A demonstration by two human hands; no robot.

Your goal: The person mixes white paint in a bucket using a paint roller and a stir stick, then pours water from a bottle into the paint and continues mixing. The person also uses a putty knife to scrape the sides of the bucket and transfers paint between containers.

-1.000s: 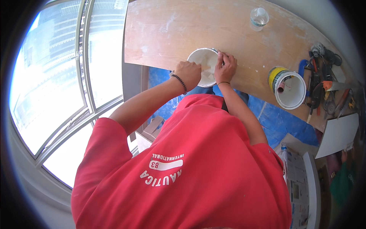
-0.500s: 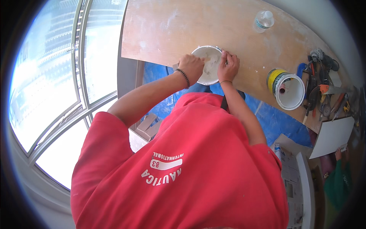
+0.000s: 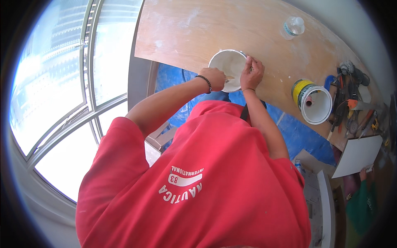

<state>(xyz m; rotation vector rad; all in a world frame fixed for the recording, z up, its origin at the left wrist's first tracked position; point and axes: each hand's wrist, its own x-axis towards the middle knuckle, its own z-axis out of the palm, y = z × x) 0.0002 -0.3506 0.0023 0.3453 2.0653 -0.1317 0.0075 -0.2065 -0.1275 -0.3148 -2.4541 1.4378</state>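
A white bucket (image 3: 226, 62) with pale, creamy paste on its inside stands at the near edge of the wooden table, just in front of me. My left hand (image 3: 215, 78), with a dark beaded bracelet at the wrist, is closed at the bucket's near left side. A tan, stick-like tool (image 3: 230, 77) juts from its fingers into the bucket; most of the tool is hidden by the hand. My right hand (image 3: 252, 73) is closed on the bucket's right rim, thumb on top.
The wooden table (image 3: 198, 29) holds a clear plastic bottle (image 3: 293, 27), a yellow-banded white bucket (image 3: 315, 103) with a roller inside, and several hand tools (image 3: 351, 95) at right. Blue sheeting (image 3: 297, 132) lies below. Another person's green sleeve (image 3: 364, 202) shows beside a white board (image 3: 357, 156). Windows stand left.
My left hand has shifted from the bucket's left rim toward its near side, and the tan tool now shows more. My right hand still grips the rim. The whole view has shifted slightly.
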